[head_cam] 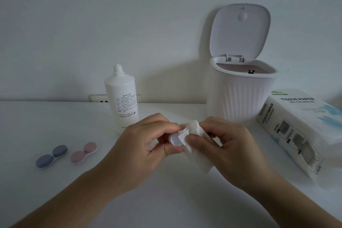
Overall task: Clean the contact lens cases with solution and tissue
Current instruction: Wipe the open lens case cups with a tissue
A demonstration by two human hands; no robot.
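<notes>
A white bench (55, 120) is seen running up to the wall. At the left, a blue lens case (51, 156) is laid with a pink lens case (83, 152) just beside it, both capped. Behind them a white solution bottle (121, 101) is stood upright, uncapped. To the right a ribbed white bin (242, 96) is set with its lid raised, and a tissue paper pack (299, 133) is laid just beside it at the right edge

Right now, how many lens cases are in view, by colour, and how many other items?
Blue case: 1
Pink case: 1
White case, in left hand: 1
Tissue, in right hand: 1
Bottle: 1
Bin: 1
Tissue box: 1
Total: 7
</notes>
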